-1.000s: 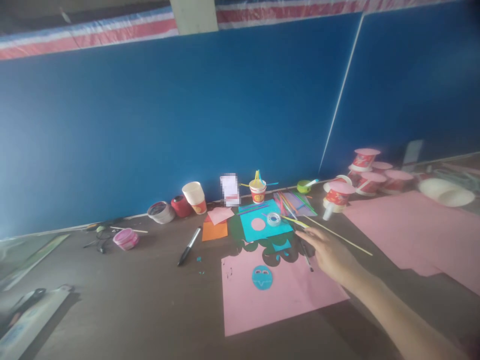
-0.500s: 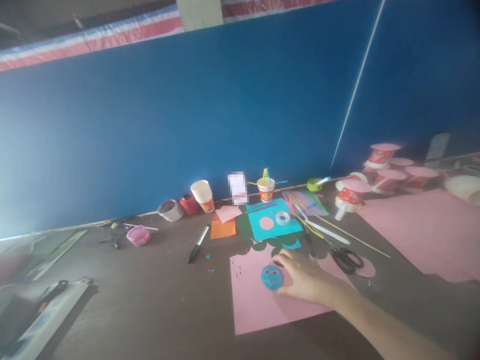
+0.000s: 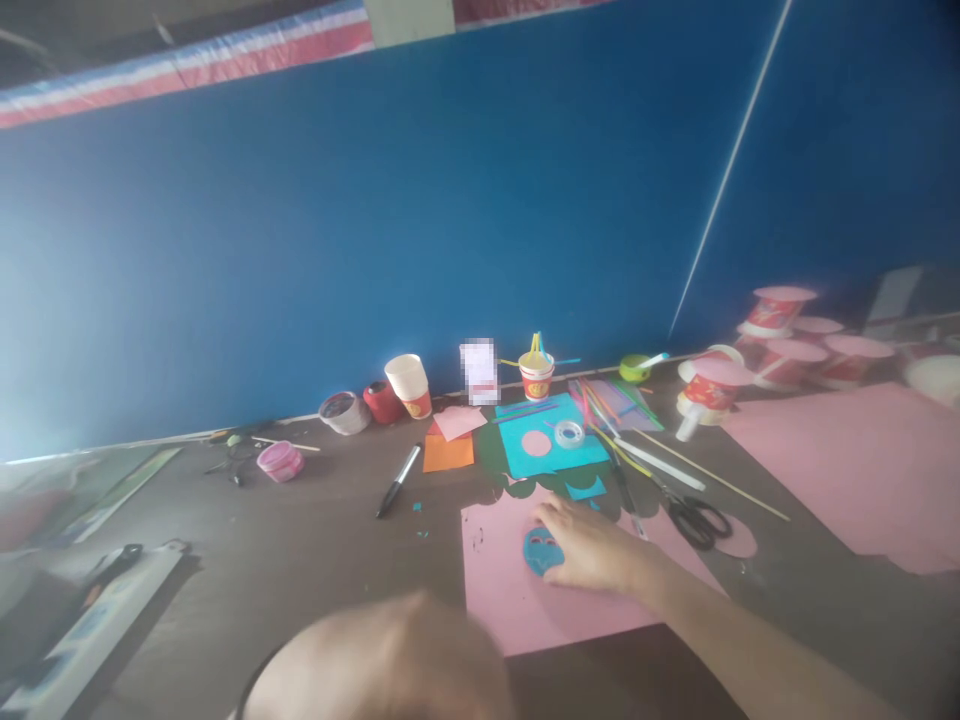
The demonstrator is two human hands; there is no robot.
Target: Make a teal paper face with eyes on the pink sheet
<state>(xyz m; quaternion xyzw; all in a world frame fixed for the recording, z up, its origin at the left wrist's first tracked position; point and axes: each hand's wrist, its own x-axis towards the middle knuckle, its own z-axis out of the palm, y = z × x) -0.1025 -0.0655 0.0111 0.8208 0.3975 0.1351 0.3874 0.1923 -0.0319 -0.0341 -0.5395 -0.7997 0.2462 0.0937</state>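
My right hand (image 3: 592, 548) reaches in over a pink paper sheet (image 3: 510, 610) with a scalloped top edge. Its thumb and fingers are spread apart around the right side of a blue paper disc (image 3: 541, 552), which has two cut-out eye shapes and a zigzag line. The thumb lies at the disc's lower edge; whether the fingers pinch it I cannot tell. At the bottom of the view is my left hand (image 3: 390, 665), large and blurred, with a dark band near it; its fingers cannot be made out.
Black-handled scissors (image 3: 697, 520) and a pink disc (image 3: 735, 537) lie to the right. A marker (image 3: 399, 480) is at the left of the sheet. Behind are a tape roll (image 3: 568, 433) on blue paper (image 3: 525, 462), paper cups (image 3: 409, 385) and a pink tub (image 3: 281, 460).
My left hand has come into view at the bottom. My right hand has shifted slightly left, now covering the right edge of the blue disc, which stays on the pink sheet.
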